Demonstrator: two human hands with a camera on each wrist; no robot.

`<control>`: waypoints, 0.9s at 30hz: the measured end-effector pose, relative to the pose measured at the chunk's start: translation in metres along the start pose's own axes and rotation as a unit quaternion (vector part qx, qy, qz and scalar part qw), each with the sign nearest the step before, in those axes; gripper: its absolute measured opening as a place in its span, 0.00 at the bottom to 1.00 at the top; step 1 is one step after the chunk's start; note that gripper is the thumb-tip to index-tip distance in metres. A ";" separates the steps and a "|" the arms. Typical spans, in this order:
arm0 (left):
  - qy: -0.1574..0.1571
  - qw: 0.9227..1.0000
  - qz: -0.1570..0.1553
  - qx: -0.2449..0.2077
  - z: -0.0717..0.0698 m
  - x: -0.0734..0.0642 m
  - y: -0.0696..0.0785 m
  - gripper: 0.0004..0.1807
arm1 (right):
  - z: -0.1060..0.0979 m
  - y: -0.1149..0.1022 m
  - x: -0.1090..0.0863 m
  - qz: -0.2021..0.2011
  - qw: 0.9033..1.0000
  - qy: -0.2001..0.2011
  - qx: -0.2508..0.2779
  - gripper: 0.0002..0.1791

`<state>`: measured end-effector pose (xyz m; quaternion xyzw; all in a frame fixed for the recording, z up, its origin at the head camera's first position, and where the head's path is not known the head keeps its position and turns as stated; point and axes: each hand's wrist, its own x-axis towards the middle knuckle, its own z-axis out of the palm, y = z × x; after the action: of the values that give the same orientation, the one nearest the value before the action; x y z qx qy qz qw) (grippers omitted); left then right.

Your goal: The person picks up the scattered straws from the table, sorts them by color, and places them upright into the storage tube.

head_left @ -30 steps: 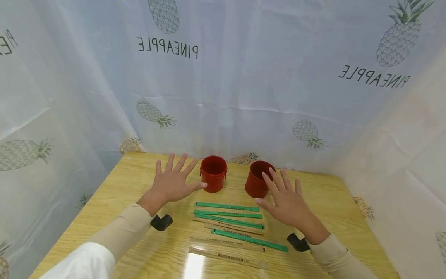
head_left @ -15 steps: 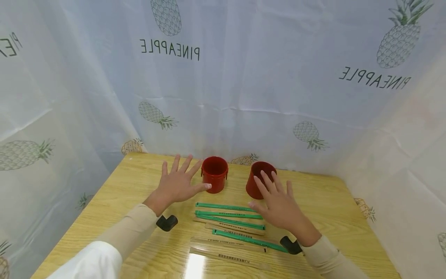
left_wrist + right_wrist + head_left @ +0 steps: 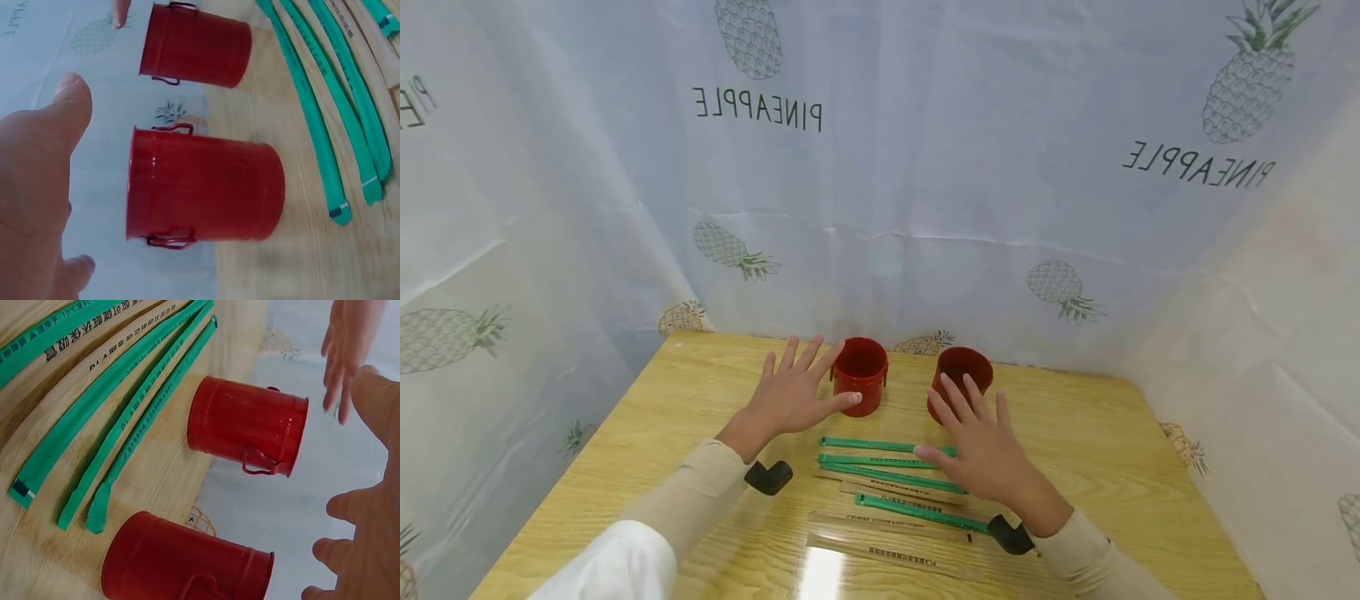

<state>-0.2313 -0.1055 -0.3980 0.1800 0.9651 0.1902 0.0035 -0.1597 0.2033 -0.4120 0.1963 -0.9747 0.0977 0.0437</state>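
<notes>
My left hand (image 3: 786, 402) hovers with spread, straight fingers, holding nothing, beside the left red bucket (image 3: 206, 184). Its thumb overlaps the bucket's front in the head view. With fingers likewise spread, my right hand (image 3: 988, 460) hovers in front of the right red bucket (image 3: 187, 559) and partly hides it. Both buckets stand upright, mouths up, with small side handles. Below them lie several paper-wrapped straws, some in green wrappers (image 3: 880, 444) and some in brown wrappers (image 3: 887, 522). My right hand covers some of the straws' right ends in the head view.
A wooden table (image 3: 1135, 483) carries everything. White curtain (image 3: 887, 167) with pineapple prints hangs behind the table and along both sides. A black wrist mount (image 3: 769, 477) sits under the left wrist, another black mount (image 3: 1011, 535) under the right.
Both hands have drifted inward: the left a little to the right, the right to the left and slightly down. The buckets and straws have stayed in place.
</notes>
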 end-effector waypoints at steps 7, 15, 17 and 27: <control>0.010 0.996 0.030 -0.086 0.004 0.007 -0.007 0.53 | 0.002 -0.007 -0.001 -0.014 1.000 -0.013 0.012 0.49; 0.029 0.969 -0.002 -0.247 0.014 0.020 -0.022 0.54 | 0.008 -0.011 0.000 -0.023 0.999 -0.023 0.008 0.49; 0.038 0.960 -0.011 -0.277 0.018 0.024 -0.027 0.53 | 0.009 -0.012 -0.001 -0.026 0.999 -0.025 0.011 0.49; 0.035 0.917 0.038 -0.396 0.027 0.038 -0.041 0.51 | 0.013 -0.013 -0.015 -0.034 0.999 -0.021 0.023 0.48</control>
<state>-0.2785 -0.1177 -0.4359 0.1934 0.8030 0.5628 0.0330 -0.1418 0.1947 -0.4243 0.2327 -0.9656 0.1143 0.0223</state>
